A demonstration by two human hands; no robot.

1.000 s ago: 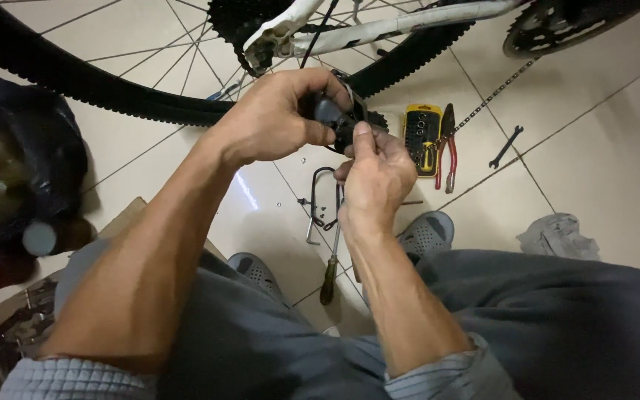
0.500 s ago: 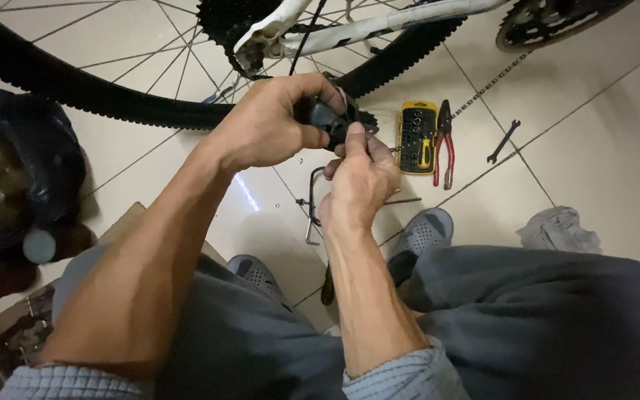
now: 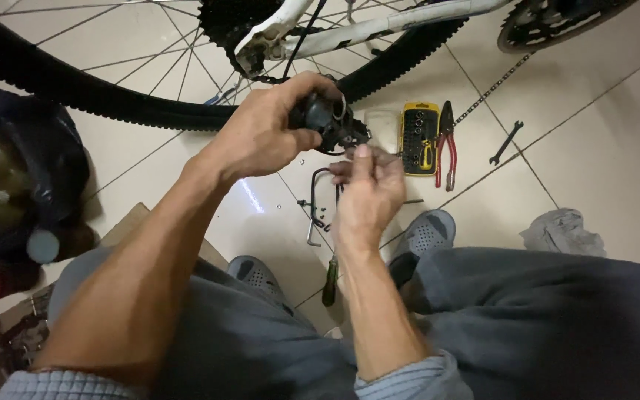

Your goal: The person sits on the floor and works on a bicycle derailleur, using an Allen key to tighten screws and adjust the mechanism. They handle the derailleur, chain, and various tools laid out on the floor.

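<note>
The left hand [image 3: 264, 137] is wrapped tight around a small black metal bike part [image 3: 329, 118], held up over the floor. The right hand [image 3: 364, 191] sits just under it, fingertips pinched together on something too small to tell. Below lie pale floor tiles [image 3: 594, 178], a black knobby bike tyre [image 3: 75, 92], a yellow tool case [image 3: 418, 138] and red-handled pliers [image 3: 447, 148]. The right hand has dropped a little lower than before.

the right hand [image 3: 364, 189] has dropped a little below the black bicycle part [image 3: 329, 118] that it was pressed against, its fingertips [image 3: 361, 155] now just under it; the left hand [image 3: 268, 133] has tilted the part slightly.
</note>
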